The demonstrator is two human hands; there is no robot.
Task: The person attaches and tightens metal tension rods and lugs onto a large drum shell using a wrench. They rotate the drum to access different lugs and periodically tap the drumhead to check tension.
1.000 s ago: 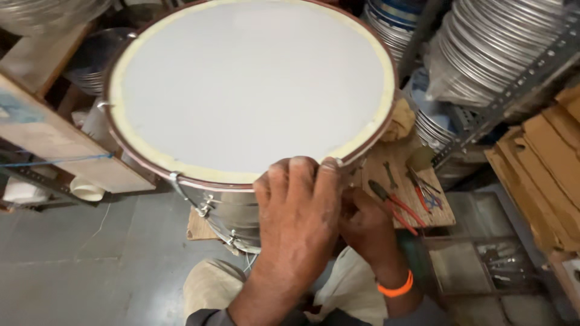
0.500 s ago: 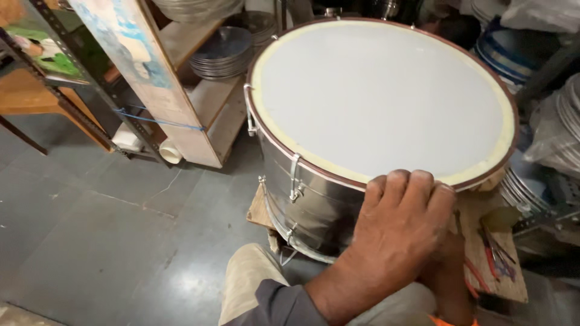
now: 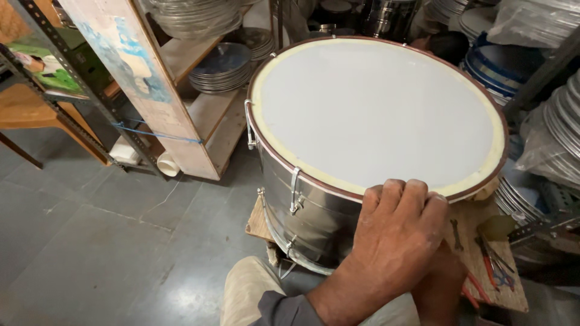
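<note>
A big drum with a white head (image 3: 374,108) and a shiny metal shell (image 3: 314,211) stands tilted on a wooden board (image 3: 477,241) in front of me. My left hand (image 3: 396,232) lies over the near rim, its fingers curled onto the edge of the head. My right hand (image 3: 438,290) sits just under it against the shell and is mostly hidden, so its grip is unclear. A metal tension lug (image 3: 294,193) runs down the shell to the left of my hands.
Red-handled pliers (image 3: 489,265) and a small spanner (image 3: 457,234) lie on the board. A wooden shelf unit (image 3: 151,90) with stacked metal plates (image 3: 220,69) stands to the left, and stacked hoops (image 3: 562,121) crowd the right. My beige-trousered knee (image 3: 248,290) is below.
The view has swung left, so the drum now sits further right and the shelf and grey floor show. Both hands stay at the near rim.
</note>
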